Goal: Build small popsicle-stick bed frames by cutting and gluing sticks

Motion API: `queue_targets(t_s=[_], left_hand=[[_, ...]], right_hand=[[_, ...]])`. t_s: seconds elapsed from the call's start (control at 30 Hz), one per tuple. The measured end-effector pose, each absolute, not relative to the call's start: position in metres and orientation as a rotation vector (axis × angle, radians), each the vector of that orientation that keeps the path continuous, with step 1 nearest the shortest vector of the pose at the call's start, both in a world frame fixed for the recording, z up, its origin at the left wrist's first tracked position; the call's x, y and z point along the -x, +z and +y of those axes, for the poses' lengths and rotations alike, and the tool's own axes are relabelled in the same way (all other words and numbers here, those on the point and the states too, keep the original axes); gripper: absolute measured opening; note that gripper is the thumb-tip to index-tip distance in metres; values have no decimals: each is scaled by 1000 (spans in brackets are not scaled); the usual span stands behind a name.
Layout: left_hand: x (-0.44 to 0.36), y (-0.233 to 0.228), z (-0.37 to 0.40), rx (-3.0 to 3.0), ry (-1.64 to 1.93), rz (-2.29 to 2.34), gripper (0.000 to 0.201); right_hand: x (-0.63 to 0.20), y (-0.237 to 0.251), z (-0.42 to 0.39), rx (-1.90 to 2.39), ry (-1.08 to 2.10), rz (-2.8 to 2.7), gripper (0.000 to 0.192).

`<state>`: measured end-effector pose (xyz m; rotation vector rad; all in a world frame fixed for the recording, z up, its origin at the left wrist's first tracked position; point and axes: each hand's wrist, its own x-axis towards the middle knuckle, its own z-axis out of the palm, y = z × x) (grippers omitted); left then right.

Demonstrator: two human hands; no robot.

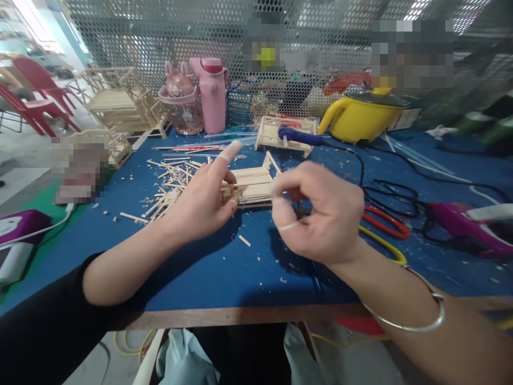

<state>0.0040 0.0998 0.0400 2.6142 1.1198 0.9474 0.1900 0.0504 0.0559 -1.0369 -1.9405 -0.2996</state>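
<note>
A small frame of thin wooden sticks (254, 184) lies on the blue table top (224, 267). My left hand (202, 200) grips its left end, with the taped index finger pointing up and away. My right hand (320, 214) is at its right end, thumb and forefinger pinched together on the frame's edge. A tool with red and yellow handles (385, 227) lies partly hidden under my right hand. A metal bangle (425, 318) circles my right wrist.
Loose sticks and offcuts (168, 184) litter the table left of the frame. At the back stand bigger stick models (116, 101), pink bottles (212, 93), a blue-handled tool (300, 136) on a stick tray, and a yellow pot (364, 115). Black cables (393, 195) and a purple device (468, 224) lie right.
</note>
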Motion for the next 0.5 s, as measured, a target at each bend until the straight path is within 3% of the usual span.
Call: queue_targets(t_s=[0.23,0.5], left_hand=[[-2,41,97,-2645,959,1133,80],[-4,36,96,-2520,1057,1266,74]], right_hand=[[-185,44,59,1526,1,-2126,18],[-183,32,69,1372,303,-2004,28]])
